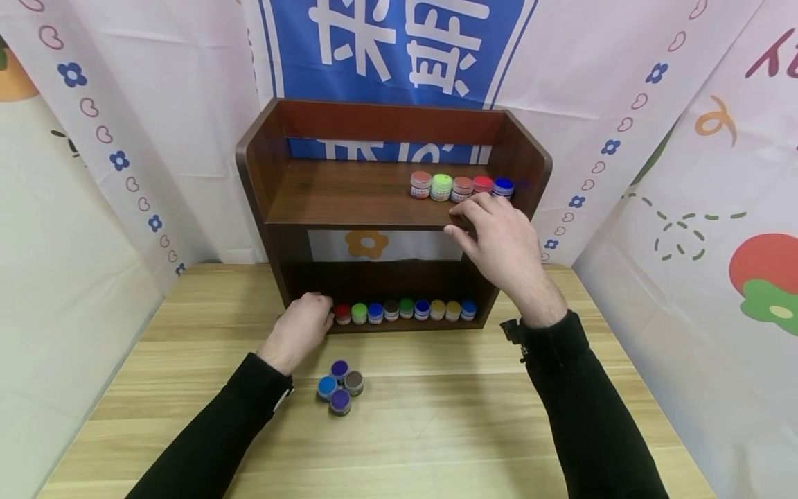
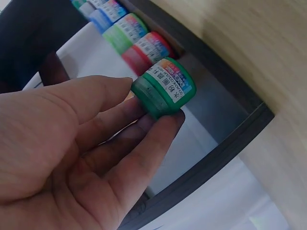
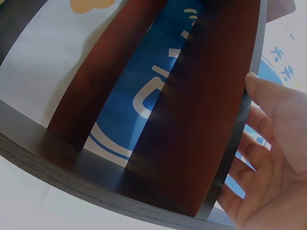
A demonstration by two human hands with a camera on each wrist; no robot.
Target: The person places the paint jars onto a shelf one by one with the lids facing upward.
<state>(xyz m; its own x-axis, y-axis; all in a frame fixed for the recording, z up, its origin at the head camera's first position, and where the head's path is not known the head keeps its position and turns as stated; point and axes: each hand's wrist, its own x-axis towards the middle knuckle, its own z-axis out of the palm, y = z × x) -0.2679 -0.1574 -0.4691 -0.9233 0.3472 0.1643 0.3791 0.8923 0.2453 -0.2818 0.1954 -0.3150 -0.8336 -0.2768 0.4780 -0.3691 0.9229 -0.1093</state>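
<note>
At the left end of the lower shelf, my left hand [image 1: 300, 329] pinches a green paint jar [image 2: 165, 86] between thumb and fingers. Right beside that jar stands a red paint jar [image 1: 342, 313], first in a row of several jars with a light green jar [image 1: 359, 313] after it. My right hand [image 1: 501, 239] is at the front edge of the upper shelf [image 1: 349, 201], its thumb at the edge and its fingers loosely bent above the board. No jar shows in it. Just behind those fingers stand a red jar [image 1: 482, 184] and a dark blue jar [image 1: 503, 187].
Both shelves belong to a dark brown wooden rack [image 1: 252, 152] on a light wooden table [image 1: 411, 430]. A light green jar [image 1: 441, 187] stands among the upper jars. In front of the rack, a brown-lidded jar [image 1: 353, 382] sits clustered with blue and purple ones. Printed cloth [image 1: 187, 104] hangs around.
</note>
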